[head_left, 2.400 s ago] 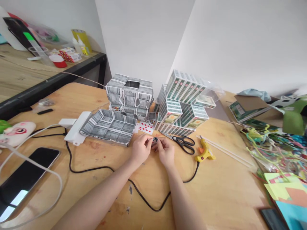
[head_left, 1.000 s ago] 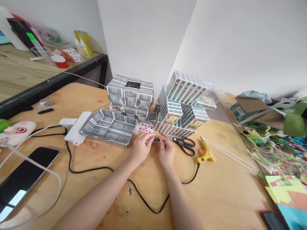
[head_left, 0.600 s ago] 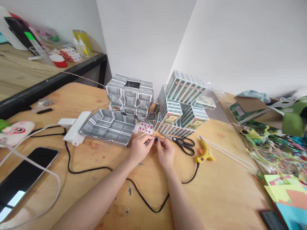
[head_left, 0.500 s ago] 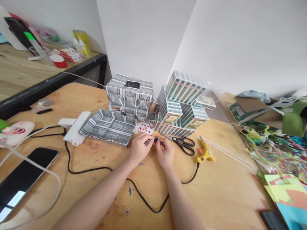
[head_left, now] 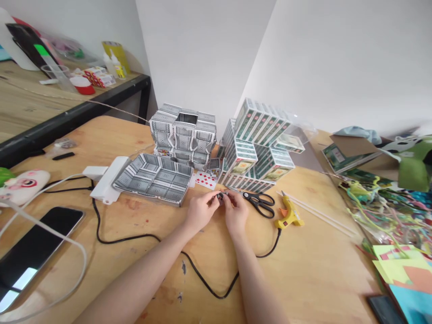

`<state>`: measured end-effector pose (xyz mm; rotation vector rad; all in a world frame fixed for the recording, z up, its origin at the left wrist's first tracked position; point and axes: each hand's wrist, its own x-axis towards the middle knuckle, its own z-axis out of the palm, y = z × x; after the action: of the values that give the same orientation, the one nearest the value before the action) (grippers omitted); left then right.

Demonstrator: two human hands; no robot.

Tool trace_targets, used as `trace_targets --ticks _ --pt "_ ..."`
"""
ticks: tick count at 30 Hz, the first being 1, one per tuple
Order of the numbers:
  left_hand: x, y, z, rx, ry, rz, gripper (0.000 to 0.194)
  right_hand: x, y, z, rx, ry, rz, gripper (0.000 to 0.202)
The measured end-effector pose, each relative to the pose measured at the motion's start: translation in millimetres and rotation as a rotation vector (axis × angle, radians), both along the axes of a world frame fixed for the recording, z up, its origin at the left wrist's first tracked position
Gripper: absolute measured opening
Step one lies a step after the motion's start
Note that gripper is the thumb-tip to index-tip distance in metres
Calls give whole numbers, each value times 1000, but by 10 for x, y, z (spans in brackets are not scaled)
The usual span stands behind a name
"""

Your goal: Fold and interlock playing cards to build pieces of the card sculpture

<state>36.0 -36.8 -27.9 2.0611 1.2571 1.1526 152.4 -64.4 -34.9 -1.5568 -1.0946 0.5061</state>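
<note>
My left hand [head_left: 201, 210] and my right hand [head_left: 236, 213] meet over the wooden table. Their fingertips pinch a small dark grey piece [head_left: 220, 196] between them, mostly covered by the fingers and too small to name. Just beyond lie playing cards [head_left: 205, 179], one face up with red diamonds. Left of the hands sits a shallow tray made of joined cards [head_left: 158, 177]. Behind it stands a boxy card structure [head_left: 184, 135] with a square hole in its top. Black-handled scissors [head_left: 261, 203] lie close to my right hand, their blades partly hidden.
Stacked card boxes [head_left: 258, 148] rise behind the hands. A yellow glue gun [head_left: 288, 215] lies right, its black cord [head_left: 209, 290] looping under my forearms. A white power strip [head_left: 110, 180] and a phone [head_left: 40, 252] are left. Coloured scraps [head_left: 405, 270] cover the right edge.
The small grey piece has been turned between my fingers. My fingertips have shifted slightly, and my right hand sits a little further right.
</note>
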Motion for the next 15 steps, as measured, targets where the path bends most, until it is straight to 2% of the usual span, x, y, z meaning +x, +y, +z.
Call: trace_targets --ticks 7,11,15 --pt "-3 -11 28 -85 -29 -68 28 27 3 -11 -18 71 -81 18" --pt "-23 12 3 -99 -13 -148 34 54 5 -17 -31 74 -124 19" --pt "-30 24 -28 -112 -22 -173 36 63 16 -34 -16 83 -129 20"
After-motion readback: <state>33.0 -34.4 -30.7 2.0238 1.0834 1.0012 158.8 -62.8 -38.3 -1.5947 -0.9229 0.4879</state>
